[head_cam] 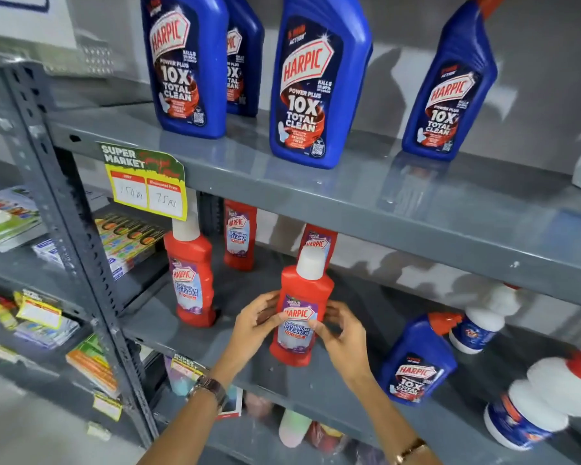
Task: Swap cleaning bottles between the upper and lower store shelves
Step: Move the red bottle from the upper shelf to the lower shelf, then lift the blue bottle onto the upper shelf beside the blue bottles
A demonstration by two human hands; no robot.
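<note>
A red bathroom-cleaner bottle (301, 307) with a white cap stands near the front of the lower shelf (249, 367). My left hand (255, 325) grips its left side and my right hand (341, 337) its right side, fingers over the label. Three more red bottles stand on that shelf: one at the left (191, 276), one further back (239, 234), one behind the held bottle (319, 241). A blue toilet-cleaner bottle (416, 360) stands to the right on the same shelf. The upper shelf (383, 209) carries several blue bottles, among them one at the left (185, 65), one in the middle (311, 85) and one at the right (448, 92).
White bottles with red caps (544, 401) stand at the lower shelf's right end. A yellow price tag (145, 182) hangs from the upper shelf's front edge. A perforated grey upright (71, 223) separates this rack from shelves of flat packets (10, 216) on the left.
</note>
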